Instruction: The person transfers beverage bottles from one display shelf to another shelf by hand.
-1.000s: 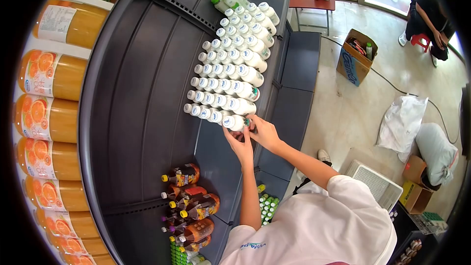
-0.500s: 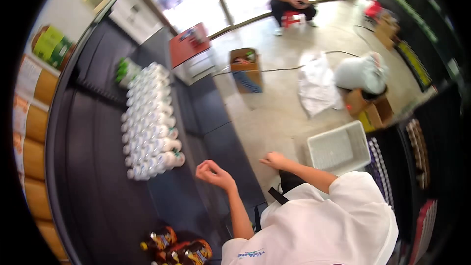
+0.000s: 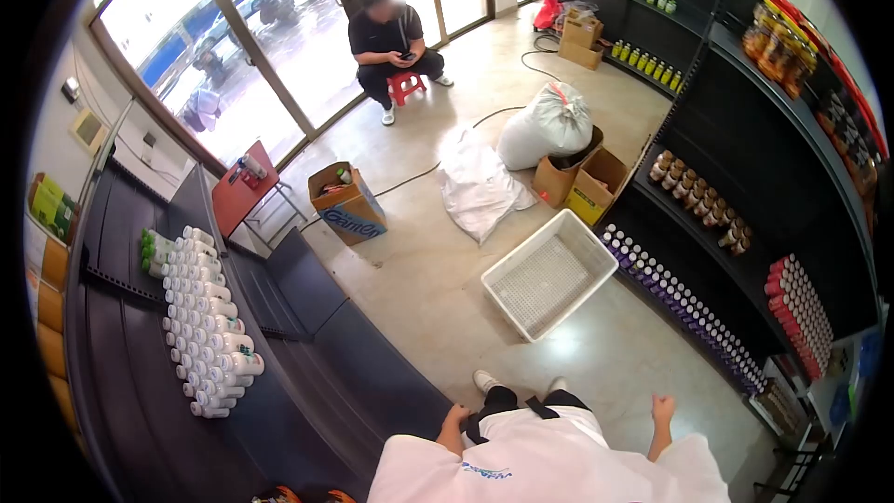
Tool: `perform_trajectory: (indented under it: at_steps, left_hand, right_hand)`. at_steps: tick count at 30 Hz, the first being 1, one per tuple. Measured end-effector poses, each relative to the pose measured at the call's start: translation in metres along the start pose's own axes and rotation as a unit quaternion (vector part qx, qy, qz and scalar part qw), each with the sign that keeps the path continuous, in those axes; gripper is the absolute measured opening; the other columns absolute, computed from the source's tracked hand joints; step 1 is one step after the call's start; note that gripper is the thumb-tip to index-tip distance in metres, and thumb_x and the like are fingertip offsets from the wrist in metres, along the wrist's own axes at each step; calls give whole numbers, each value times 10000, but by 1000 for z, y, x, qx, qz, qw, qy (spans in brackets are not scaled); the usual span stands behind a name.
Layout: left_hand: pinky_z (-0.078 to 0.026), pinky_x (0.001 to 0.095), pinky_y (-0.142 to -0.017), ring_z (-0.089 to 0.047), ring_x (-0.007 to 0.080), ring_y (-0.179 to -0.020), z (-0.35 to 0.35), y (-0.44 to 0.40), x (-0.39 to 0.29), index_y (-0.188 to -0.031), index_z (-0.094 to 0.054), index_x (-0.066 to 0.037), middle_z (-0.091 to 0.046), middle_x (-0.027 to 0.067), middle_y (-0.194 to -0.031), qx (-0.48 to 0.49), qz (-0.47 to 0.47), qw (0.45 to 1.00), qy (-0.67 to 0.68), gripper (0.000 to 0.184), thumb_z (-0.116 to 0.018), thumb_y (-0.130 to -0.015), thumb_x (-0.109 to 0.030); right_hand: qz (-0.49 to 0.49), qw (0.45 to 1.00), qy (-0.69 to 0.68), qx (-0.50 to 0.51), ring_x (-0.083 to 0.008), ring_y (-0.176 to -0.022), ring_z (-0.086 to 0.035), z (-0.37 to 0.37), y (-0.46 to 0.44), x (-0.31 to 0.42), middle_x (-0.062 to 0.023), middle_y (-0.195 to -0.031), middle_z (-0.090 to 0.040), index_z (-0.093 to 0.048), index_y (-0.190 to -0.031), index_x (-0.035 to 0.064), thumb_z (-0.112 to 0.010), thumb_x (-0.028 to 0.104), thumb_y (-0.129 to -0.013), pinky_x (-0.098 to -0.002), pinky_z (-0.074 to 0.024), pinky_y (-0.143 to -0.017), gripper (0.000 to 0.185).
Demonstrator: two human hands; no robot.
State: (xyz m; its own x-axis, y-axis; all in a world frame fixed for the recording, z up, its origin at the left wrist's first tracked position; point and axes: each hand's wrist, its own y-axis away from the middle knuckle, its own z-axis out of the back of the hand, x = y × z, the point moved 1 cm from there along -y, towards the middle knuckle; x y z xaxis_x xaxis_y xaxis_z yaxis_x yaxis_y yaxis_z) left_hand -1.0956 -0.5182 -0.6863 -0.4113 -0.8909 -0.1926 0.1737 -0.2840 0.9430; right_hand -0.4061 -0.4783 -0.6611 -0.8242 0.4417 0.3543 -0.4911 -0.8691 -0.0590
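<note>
My left hand (image 3: pixel 454 417) hangs at my side beside the edge of the dark shelf (image 3: pixel 391 382). Its fingers look curled in, and I see nothing in them. On my other side, my right hand (image 3: pixel 663 408) is held out over the floor, loosely closed and holding nothing visible. In front of my feet lies a white plastic crate (image 3: pixel 549 275), with nothing in it. White bottles (image 3: pixel 209 317) stand in tight rows on the left shelf. Dark packages with orange marks (image 3: pixel 277 496) show at the bottom edge, mostly cut off.
A seated person (image 3: pixel 386 47) holds a phone near the glass doors. Cardboard boxes (image 3: pixel 349 205), a flat white sack (image 3: pixel 480 186) and a full white sack (image 3: pixel 549 126) sit on the floor. A cable (image 3: pixel 419 174) crosses it. Stocked black shelves (image 3: pixel 708 214) line the right side.
My view has swung to the right, showing more of the right shelves. My hands have dropped and spread apart to either side of my body. The crate now lies ahead of me.
</note>
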Motion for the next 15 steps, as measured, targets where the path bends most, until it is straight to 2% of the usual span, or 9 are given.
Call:
perform_trajectory:
  at_steps: [2, 3, 4, 5, 7, 11, 12, 13, 15]
  left_hand:
    - [-475, 452, -1053, -609, 370, -1266, 0, 2, -8, -1402, -560, 18, -619, 269, -1347, -47, -67, 992, 101, 649, -606, -826, -278]
    - [-476, 447, -1053, -612, 367, -1260, 6, 6, -24, -1413, -551, 7, -615, 267, -1353, -67, -53, 993, 86, 648, -608, -834, -279]
    - [-476, 442, -1054, -615, 364, -1254, 9, 16, -47, -1424, -542, -4, -611, 266, -1359, -87, -41, 993, 72, 649, -610, -841, -280]
    - [-481, 450, -1050, -616, 372, -1243, 7, -1, -59, -1441, -530, -29, -617, 270, -1344, -143, -84, 986, 10, 639, -609, -854, -269]
    - [-488, 469, -1036, -624, 394, -1210, 11, -4, -101, -1406, -559, -31, -636, 277, -1300, -166, -158, 973, -38, 591, -621, -861, -253]
    - [-503, 462, -999, -641, 392, -1170, -26, 26, -222, -1357, -587, -1, -660, 274, -1255, -193, -261, 944, -67, 550, -643, -872, -255]
    - [-507, 464, -984, -650, 384, -1153, -41, 46, -247, -1349, -592, 6, -672, 270, -1224, -211, -274, 938, -33, 546, -653, -873, -254]
    - [-511, 467, -969, -658, 376, -1136, -53, 71, -261, -1341, -596, 13, -685, 265, -1193, -224, -281, 933, -9, 542, -663, -875, -254]
    - [-511, 480, -967, -664, 375, -1109, -100, 37, -302, -1338, -609, -15, -687, 260, -1173, -192, -333, 923, -1, 532, -692, -860, -235]
  right_hand:
    - [-229, 961, -124, 89, -210, -426, -566, 50, 66, 6, -85, -510, -554, -600, -684, 6, -656, 252, -951, -381, -434, -397, 367]
    - [-155, 987, -29, 11, -227, -424, -558, 16, 107, -65, -87, -521, -558, -600, -679, 11, -700, 254, -909, -406, -437, -403, 349]
    - [-199, 971, -131, 18, -257, -506, -612, 56, 140, -32, -116, -587, -605, -604, -699, 17, -755, 249, -844, -441, -486, -460, 313]
    - [-334, 901, -118, 252, -278, -529, -586, 87, 154, -23, -119, -685, -610, -596, -768, 32, -652, 120, -888, -443, -495, -492, 159]
    - [-298, 886, -54, 352, -288, -517, -620, 145, 154, 15, -154, -649, -638, -640, -809, -2, -681, 107, -856, -444, -520, -498, 126]
    - [-415, 847, -161, 290, -324, -544, -642, 151, 172, -57, -171, -675, -672, -695, -919, -60, -740, 144, -811, -459, -551, -584, 235]
    - [-338, 889, -123, 284, -335, -806, -689, 133, 178, -92, -202, -805, -699, -693, -899, 1, -746, 272, -841, -458, -550, -780, 283]
    - [-245, 963, -109, 35, -294, -635, -666, 80, 196, -137, -155, -669, -665, -695, -879, 7, -752, 252, -841, -474, -534, -649, 255]
    - [-341, 911, -202, 113, -232, -442, -569, 75, 151, -161, -105, -586, -613, -665, -824, 8, -749, 227, -856, -404, -422, -423, 237]
